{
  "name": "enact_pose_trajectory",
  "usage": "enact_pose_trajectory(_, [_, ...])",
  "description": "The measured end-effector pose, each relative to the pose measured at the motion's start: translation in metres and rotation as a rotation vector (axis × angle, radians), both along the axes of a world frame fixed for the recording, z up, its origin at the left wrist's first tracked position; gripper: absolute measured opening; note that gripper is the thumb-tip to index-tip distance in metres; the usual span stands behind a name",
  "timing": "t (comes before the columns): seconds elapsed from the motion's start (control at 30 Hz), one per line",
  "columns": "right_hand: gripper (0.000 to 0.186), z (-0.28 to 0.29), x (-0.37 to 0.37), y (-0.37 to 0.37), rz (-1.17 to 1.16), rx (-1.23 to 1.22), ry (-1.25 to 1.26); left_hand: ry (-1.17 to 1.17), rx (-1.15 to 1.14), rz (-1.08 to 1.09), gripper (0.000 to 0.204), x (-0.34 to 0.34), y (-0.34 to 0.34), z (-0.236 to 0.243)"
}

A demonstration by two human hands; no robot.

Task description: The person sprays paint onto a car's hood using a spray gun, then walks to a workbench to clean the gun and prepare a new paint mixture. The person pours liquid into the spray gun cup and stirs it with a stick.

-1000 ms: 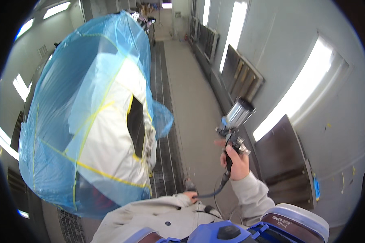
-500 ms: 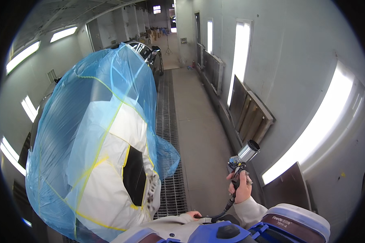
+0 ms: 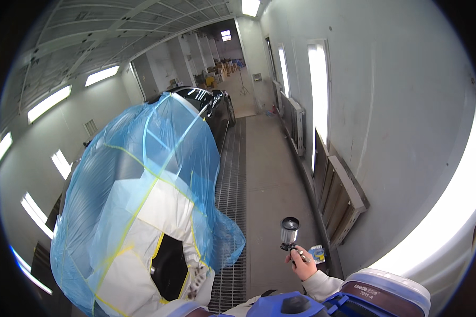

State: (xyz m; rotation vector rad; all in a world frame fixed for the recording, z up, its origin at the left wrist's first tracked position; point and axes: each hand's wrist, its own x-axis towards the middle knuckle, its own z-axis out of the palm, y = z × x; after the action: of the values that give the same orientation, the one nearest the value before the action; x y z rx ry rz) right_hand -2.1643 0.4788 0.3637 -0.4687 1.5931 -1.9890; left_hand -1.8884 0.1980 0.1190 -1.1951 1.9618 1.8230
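My right hand [image 3: 303, 267] is closed round a spray gun [image 3: 300, 255] at the lower right. The gun carries a see-through cup [image 3: 290, 231] with a dark lid, standing nearly upright. Just right of the hand shows a small blue-and-yellow part [image 3: 318, 254] whose kind I cannot make out. My left hand is out of sight below the lower edge. On the left stands a car wrapped in blue masking film [image 3: 92, 206] and white covering [image 3: 166, 208], joined with yellow tape [image 3: 138, 211]. A dark opening [image 3: 169, 267] in the covering lies left of the gun, apart from it.
A floor grating [image 3: 231, 179] runs alongside the car. Dark panels [image 3: 336, 193] lean on the right wall near bright lights [image 3: 318, 79]. The car's uncovered black side [image 3: 217, 108] and a thin stand [image 3: 243, 84] are farther off. A respirator filter [image 3: 378, 293] fills the lower edge.
The view has tilted up. My right hand and the spray gun have shifted left and lower in the picture, and the cup has turned more upright. My left hand and the hose have gone from view.
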Motion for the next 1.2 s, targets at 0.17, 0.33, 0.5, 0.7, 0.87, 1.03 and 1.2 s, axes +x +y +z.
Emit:
enact_pose_trajectory(0.17, [0.035, -0.002, -0.059, -0.009, 0.061, -0.029, -0.033, 0.058, -0.090, 0.015, 0.039, -0.097, 0.024, 0.037])
enact_pose_trajectory(0.33, [0.038, -0.017, -0.094, -0.020, 0.175, -0.002, 0.059, 0.075, -0.132, 0.036, 0.037, -0.126, 0.049, 0.051])
enact_pose_trajectory(0.5, [0.039, -0.022, -0.108, -0.024, 0.245, -0.033, 0.051, 0.040, -0.154, 0.084, 0.035, -0.107, 0.071, 0.041])
enact_pose_trajectory(0.7, [0.040, -0.025, -0.106, -0.032, 0.273, -0.050, 0.035, -0.082, -0.210, 0.087, 0.033, -0.004, 0.131, 0.035])
enact_pose_trajectory(0.87, [0.045, -0.035, -0.089, -0.040, 0.386, 0.035, 0.173, -0.797, -0.613, -0.496, 0.031, 0.051, 0.157, 0.102])
enact_pose_trajectory(1.03, [0.046, -0.026, -0.052, -0.039, 0.439, 0.005, 0.261, 0.378, -0.858, 0.115, 0.025, -0.059, 0.104, 0.225])
enact_pose_trajectory(1.2, [0.044, -0.022, -0.020, -0.044, 0.523, -0.007, 0.347, 0.746, -1.104, 0.150, 0.066, -0.125, 0.099, 0.329])
